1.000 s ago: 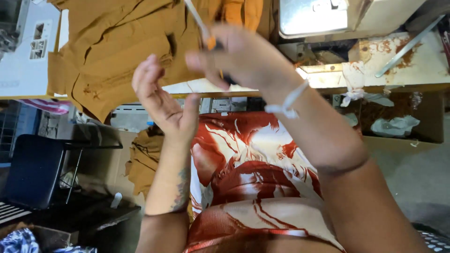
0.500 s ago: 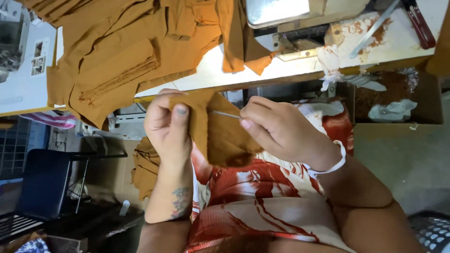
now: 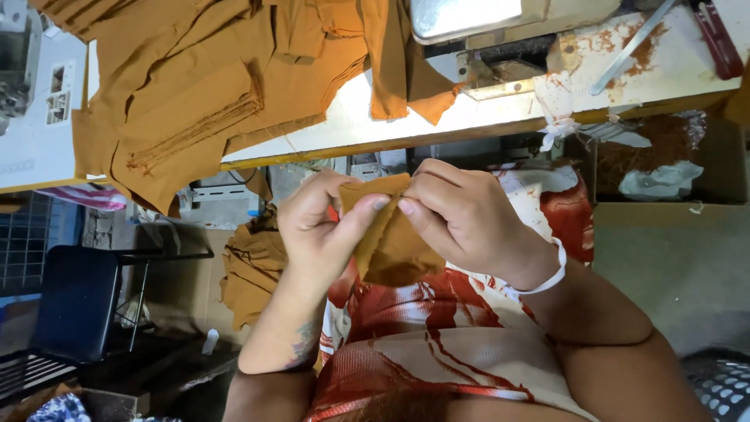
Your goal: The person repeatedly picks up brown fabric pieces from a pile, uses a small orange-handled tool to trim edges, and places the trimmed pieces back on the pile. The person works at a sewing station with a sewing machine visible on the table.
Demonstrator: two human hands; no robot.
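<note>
A small folded piece of mustard-brown fabric (image 3: 394, 242) is held up over my lap, just below the table edge. My left hand (image 3: 320, 230) pinches its left side with thumb and fingers. My right hand (image 3: 465, 219) pinches the top edge from the right, its fingertips meeting those of the left hand. A white band circles my right wrist. Whether the right hand also holds a tool is hidden by the fingers.
A heap of the same brown fabric pieces (image 3: 211, 86) covers the white sewing table (image 3: 375, 117). The sewing machine base (image 3: 461, 23) stands at the top. More brown cloth (image 3: 250, 270) hangs below the table. A dark chair (image 3: 70, 305) stands at the left.
A second ago my hands were raised, the left palm open and empty. They have come down and closed together on the small fabric piece, now pinched by both.
</note>
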